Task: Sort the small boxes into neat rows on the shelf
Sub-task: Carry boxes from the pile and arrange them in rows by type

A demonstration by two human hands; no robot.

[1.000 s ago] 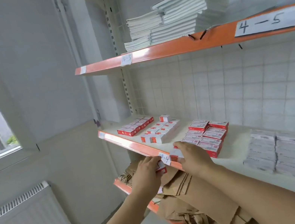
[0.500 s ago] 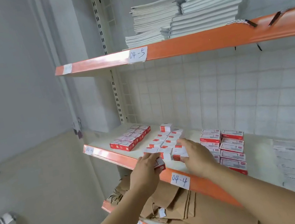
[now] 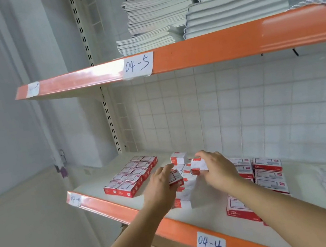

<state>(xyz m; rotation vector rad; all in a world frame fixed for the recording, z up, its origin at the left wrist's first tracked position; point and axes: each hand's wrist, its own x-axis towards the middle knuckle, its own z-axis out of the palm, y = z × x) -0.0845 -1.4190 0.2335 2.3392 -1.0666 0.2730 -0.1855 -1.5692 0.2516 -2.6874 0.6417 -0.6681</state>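
Orange-edged shelf [image 3: 129, 211] carrying red-and-white small boxes [image 3: 183, 187] under the fingers [image 3: 201, 156], a neat block [image 3: 131, 178] lying left of them, flatter packs [image 3: 268, 172] sitting right

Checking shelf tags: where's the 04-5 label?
Head view: the 04-5 label is stuck on the orange front edge of the upper shelf, left of centre, just below the paper stacks.

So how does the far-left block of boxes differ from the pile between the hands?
The left block lies flat in tight, even rows; the middle pile is loose, its boxes at mixed angles. The left block is untouched, while the left hand and right hand each grip a box from the middle pile. Both are small red-and-white boxes on shelf 04-4.
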